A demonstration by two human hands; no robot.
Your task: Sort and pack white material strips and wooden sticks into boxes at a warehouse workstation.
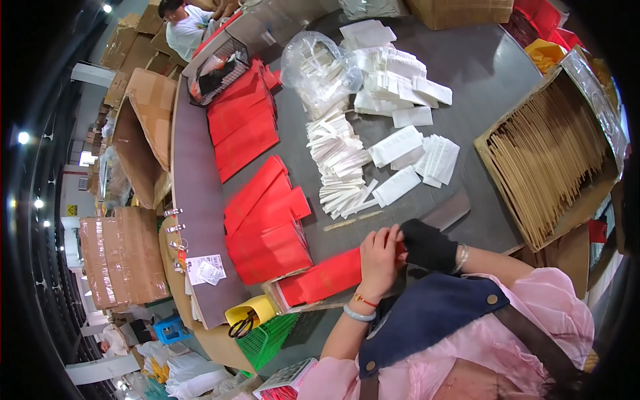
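Note:
Near the table's front edge, red paper envelopes point(327, 277) lie in a long, shallow cardboard tray. My left hand point(378, 261), bare, with a bangle and a red cord at the wrist, curls over the right end of them. A bit of red paper shows between its fingertips and my right hand point(429, 247). That hand wears a black glove and is closed against the left fingertips; what it grips is hidden. Beyond them spread more red envelopes point(267, 230), fanned in overlapping piles. A long heap of folded white paper strips point(337, 157) runs down the middle of the dark table.
Clear plastic bag point(320, 63) and white packets point(400, 77) lie farther back. An open box of brown card sheets point(550, 163) stands at right. At left are a black wire basket point(220, 70), a yellow holder point(250, 310) with scissors, and cartons point(123, 257). A person point(190, 30) sits beyond.

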